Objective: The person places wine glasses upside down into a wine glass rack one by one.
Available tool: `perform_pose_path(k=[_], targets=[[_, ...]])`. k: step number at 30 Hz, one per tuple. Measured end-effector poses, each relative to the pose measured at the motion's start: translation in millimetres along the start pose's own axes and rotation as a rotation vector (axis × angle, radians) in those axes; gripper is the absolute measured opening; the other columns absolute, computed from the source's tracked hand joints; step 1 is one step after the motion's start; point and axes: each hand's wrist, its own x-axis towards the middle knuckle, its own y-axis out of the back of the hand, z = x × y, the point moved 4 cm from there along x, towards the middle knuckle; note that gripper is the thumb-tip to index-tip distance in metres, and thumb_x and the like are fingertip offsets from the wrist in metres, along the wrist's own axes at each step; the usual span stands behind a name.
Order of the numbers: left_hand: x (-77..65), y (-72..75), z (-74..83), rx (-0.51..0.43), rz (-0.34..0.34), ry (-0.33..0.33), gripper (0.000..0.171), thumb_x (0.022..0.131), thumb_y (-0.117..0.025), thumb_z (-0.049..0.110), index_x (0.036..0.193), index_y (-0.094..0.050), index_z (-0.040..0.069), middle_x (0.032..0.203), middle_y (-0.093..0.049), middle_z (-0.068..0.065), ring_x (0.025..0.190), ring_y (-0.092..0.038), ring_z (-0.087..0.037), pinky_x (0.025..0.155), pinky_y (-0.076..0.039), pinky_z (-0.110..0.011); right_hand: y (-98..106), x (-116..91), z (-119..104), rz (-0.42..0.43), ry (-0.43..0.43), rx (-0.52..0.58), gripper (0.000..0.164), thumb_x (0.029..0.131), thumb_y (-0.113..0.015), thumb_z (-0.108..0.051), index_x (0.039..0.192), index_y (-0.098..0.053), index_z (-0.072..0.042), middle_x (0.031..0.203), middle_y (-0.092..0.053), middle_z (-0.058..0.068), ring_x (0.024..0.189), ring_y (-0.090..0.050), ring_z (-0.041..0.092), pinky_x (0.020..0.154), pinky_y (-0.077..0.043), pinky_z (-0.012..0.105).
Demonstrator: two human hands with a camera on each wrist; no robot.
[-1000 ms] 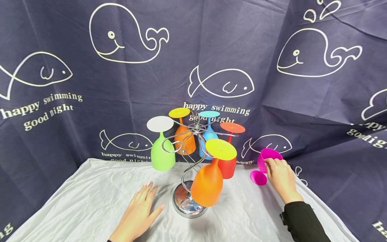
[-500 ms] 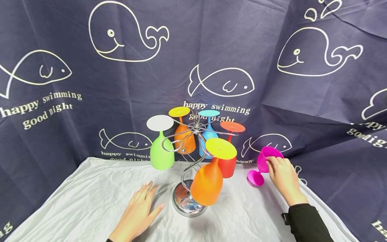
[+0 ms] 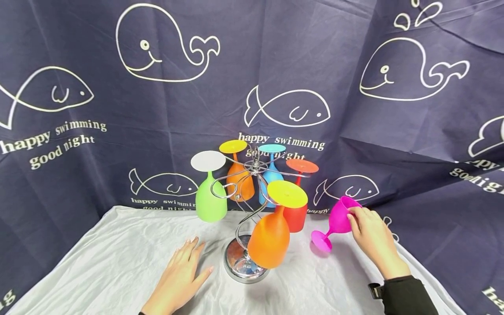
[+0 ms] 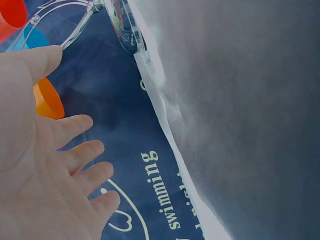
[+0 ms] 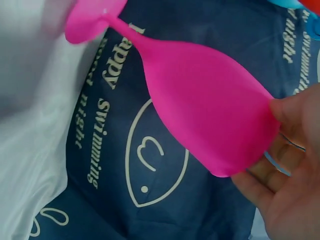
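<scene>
My right hand (image 3: 374, 238) pinches a magenta goblet (image 3: 339, 217) by the rim of its bowl. The goblet tilts, its foot pointing down and left toward the cloth. In the right wrist view the thumb lies on the outside of the bowl (image 5: 210, 105), with other fingers behind the rim. My left hand (image 3: 179, 275) is held out with straight fingers, left of a chrome goblet rack (image 3: 247, 262). On the rack, goblets hang upside down by their feet: a green one (image 3: 211, 201), a blue one (image 3: 271, 177), a red one (image 3: 296, 216) and two orange ones, the nearer (image 3: 269, 240) in front.
A white cloth (image 3: 102, 262) covers the table. Behind it hangs a dark blue curtain (image 3: 185, 105) printed with whales and fish. The rack's curled wire arms spread above its round base, between the two hands.
My right hand has moved slightly right and toward me, tipping the magenta goblet so its foot swings left and nearer. The left hand and the rack stay put.
</scene>
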Motion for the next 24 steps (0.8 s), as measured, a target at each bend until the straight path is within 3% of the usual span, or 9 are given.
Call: perform_pose_path(k=[4, 8, 12, 17, 24], targets=[[-0.6, 0.1, -0.2, -0.004, 0.000, 0.002, 0.060, 0.092, -0.073, 0.039, 0.137, -0.060, 0.003, 0.147, -0.054, -0.022, 0.138, -0.050, -0.047, 0.108, -0.042, -0.064, 4.1, -2.0, -3.9, -0.072, 0.007, 0.030, 0.009, 0.092, -0.069, -0.006, 0.100, -0.066, -0.005, 0.087, -0.067, 0.008, 0.083, -0.062, 0.031, 0.074, -0.051, 0.053], [-0.4, 0.3, -0.3, -0.008, 0.000, 0.006, 0.059, 0.092, -0.073, 0.039, 0.137, -0.060, 0.003, 0.147, -0.054, -0.022, 0.137, -0.050, -0.047, 0.108, -0.042, -0.065, 6.9, -2.3, -6.7, -0.115, 0.060, 0.108, 0.010, 0.089, -0.072, -0.003, 0.094, -0.066, -0.008, 0.077, -0.061, -0.005, 0.073, -0.055, 0.011, 0.066, -0.049, 0.037], [-0.3, 0.1, -0.1, -0.006, 0.004, 0.003, 0.059, 0.091, -0.073, 0.039, 0.136, -0.061, 0.003, 0.147, -0.054, -0.023, 0.137, -0.050, -0.047, 0.108, -0.043, -0.064, 8.4, -6.6, -8.3, -0.165, 0.109, 0.221, 0.012, 0.089, -0.073, -0.002, 0.093, -0.067, -0.012, 0.079, -0.062, -0.013, 0.074, -0.052, -0.003, 0.064, -0.049, 0.025], [-1.0, -0.1, 0.5, -0.004, 0.012, -0.005, 0.058, 0.091, -0.074, 0.038, 0.135, -0.061, 0.002, 0.146, -0.055, -0.023, 0.136, -0.052, -0.047, 0.109, -0.043, -0.063, 7.4, -16.3, -8.3, -0.258, 0.109, 0.349, 0.003, 0.097, -0.067, -0.012, 0.095, -0.067, -0.014, 0.082, -0.064, -0.016, 0.076, -0.054, -0.006, 0.065, -0.048, 0.022], [-1.0, -0.1, 1.1, -0.005, 0.012, -0.005, 0.058, 0.091, -0.073, 0.038, 0.135, -0.061, 0.003, 0.145, -0.057, -0.021, 0.136, -0.052, -0.046, 0.109, -0.043, -0.063, 4.5, -24.1, -8.8, -0.307, 0.072, 0.446, 0.013, 0.097, -0.066, -0.008, 0.093, -0.065, -0.020, 0.083, -0.061, -0.016, 0.078, -0.051, -0.004, 0.065, -0.045, 0.021]])
